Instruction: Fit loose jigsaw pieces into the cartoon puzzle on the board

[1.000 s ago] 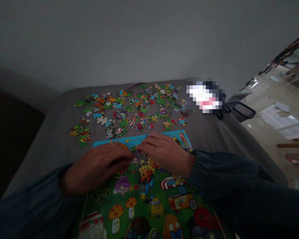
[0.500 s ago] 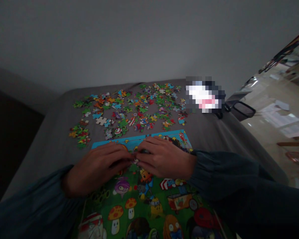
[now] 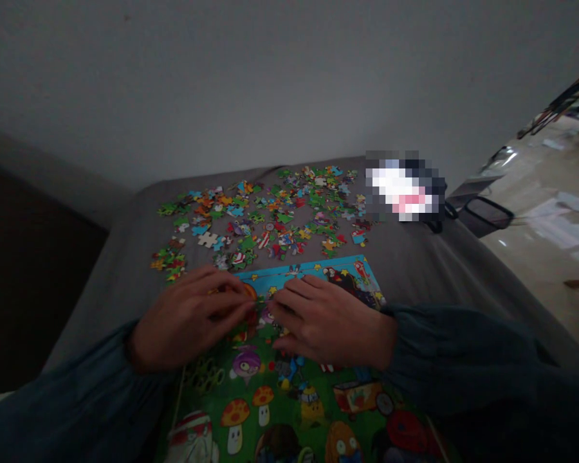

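Above the upper part of a colourful cartoon puzzle board [image 3: 251, 405], both hands meet with their fingertips close together. My left hand [image 3: 193, 315] is closed in a pinch, thumb against forefinger. Facing it, my right hand [image 3: 328, 318] is closed too, its fingers curled. A small thin puzzle piece [image 3: 263, 301] shows between the two sets of fingertips; its picture is mostly covered. The board has a light blue strip with stars along its far edge and mushrooms and other characters on green. My hands hide part of its upper half.
Many loose puzzle pieces [image 3: 284, 218] lie spread on the grey cloth [image 3: 125, 257] beyond the board. A blurred-out item [image 3: 405, 190] with black straps sits at the back right. A wall [image 3: 270, 83] rises behind, and a shiny floor [image 3: 550, 251] lies to the right.
The view has shifted a little, so the scene sits slightly further right. Both hands stay together over the board, and the fingertips have moved slightly around the small piece.
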`<state>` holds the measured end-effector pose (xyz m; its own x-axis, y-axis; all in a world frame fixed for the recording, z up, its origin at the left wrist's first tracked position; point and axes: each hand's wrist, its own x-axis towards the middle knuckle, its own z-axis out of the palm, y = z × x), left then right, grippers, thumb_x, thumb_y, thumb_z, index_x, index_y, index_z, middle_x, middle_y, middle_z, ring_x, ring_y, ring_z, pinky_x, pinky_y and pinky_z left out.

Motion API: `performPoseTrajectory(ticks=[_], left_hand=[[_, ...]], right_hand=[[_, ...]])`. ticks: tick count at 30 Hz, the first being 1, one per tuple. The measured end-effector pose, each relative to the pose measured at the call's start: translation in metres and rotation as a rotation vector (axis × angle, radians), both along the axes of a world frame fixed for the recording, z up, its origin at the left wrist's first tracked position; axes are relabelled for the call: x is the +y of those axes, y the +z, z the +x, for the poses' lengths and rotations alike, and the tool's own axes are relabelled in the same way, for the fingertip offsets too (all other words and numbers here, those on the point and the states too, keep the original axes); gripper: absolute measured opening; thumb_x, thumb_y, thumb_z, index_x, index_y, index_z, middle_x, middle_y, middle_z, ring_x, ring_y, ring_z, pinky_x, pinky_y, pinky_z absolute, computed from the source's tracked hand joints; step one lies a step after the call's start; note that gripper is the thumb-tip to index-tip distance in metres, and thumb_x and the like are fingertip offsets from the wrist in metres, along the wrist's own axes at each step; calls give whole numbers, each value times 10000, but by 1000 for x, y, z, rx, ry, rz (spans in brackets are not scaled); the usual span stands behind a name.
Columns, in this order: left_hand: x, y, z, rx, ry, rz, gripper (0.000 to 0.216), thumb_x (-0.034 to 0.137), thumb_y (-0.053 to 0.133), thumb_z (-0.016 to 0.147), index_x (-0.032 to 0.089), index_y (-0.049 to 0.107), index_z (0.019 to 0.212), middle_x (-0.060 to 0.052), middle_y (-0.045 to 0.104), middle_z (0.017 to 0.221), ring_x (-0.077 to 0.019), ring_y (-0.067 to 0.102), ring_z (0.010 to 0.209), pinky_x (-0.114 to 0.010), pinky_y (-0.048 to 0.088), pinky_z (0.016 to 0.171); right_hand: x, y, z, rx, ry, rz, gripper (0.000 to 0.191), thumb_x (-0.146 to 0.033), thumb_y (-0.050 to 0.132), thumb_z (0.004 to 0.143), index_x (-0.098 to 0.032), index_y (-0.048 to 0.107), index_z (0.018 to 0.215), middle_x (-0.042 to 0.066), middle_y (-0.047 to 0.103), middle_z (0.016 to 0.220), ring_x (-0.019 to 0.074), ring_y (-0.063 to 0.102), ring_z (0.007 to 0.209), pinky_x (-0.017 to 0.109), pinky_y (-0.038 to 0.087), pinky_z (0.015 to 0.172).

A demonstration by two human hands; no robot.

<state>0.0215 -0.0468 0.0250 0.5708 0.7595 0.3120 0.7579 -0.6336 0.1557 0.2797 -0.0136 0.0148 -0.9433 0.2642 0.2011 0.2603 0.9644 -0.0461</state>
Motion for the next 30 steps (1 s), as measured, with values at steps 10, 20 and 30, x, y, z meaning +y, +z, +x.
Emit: performPoseTrajectory(ticks=[10, 20, 30], left_hand=[[46, -26, -73, 140, 637, -32, 443, 494, 436, 1006, 273, 673, 1307, -109, 514, 1507, -402, 426, 1383, -631, 373, 1091], [49, -17, -77, 125, 666, -97, 378, 416, 369, 1006, 225, 694, 1029, -85, 629, 1351, -263, 490, 1310, -491, 322, 1158], [50, -5, -61, 152, 740, -175, 426, 464, 428, 982, 202, 680, 1204, -149, 578, 1352, -350, 428, 1343, -581, 308, 1120]], right_hand=[[1, -7, 2, 43, 2, -86, 395, -438, 581, 1004, -106, 618, 1214, 93, 647, 1147, 256, 546, 1061, 398, 467, 898], [3, -7, 5, 41, 2, -100, 374, -398, 571, 1010, -108, 613, 1242, 86, 645, 1187, 260, 544, 1078, 407, 478, 923], [4, -13, 4, 89, 12, -70, 370, -401, 544, 1020, -104, 614, 1228, 96, 653, 1175, 257, 552, 1062, 401, 466, 886]])
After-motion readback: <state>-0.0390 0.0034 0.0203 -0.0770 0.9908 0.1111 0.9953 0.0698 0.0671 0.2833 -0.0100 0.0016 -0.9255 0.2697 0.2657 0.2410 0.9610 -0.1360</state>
